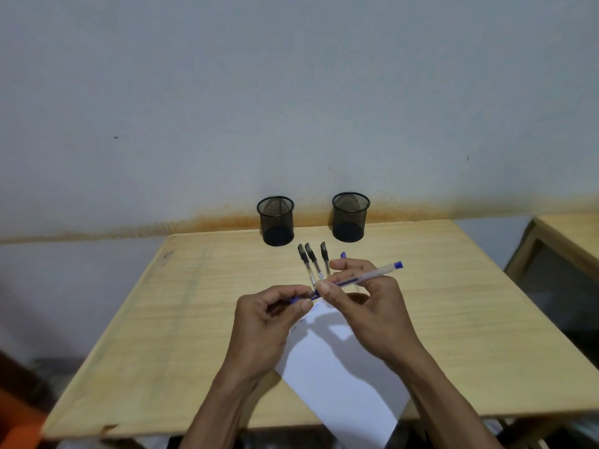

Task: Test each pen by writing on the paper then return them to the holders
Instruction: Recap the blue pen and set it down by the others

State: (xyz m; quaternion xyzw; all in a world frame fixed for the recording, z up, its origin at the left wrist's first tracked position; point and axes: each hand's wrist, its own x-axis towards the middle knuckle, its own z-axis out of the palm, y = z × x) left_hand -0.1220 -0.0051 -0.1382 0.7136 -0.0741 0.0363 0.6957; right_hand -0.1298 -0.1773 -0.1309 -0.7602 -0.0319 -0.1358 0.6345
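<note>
Nearest, white paper (340, 377) lying askew on the wooden desk (162, 319), lower corner hanging past the front edge, faint blue scribbles near its far end. Above the paper, both hands raised: left hand (269, 322) pinching the blue cap (299, 299) end, right hand (366, 306) gripping the barrel of a blue pen (372, 274), its tail pointing up and right. Just beyond the hands, three black-capped pens (311, 260) lying side by side on the desk, plus one blue cap tip (343, 255) peeking behind the right fingers. Farthest, two black mesh holders, left holder (276, 221) and right holder (350, 217), standing apart against the wall (291, 92).
</note>
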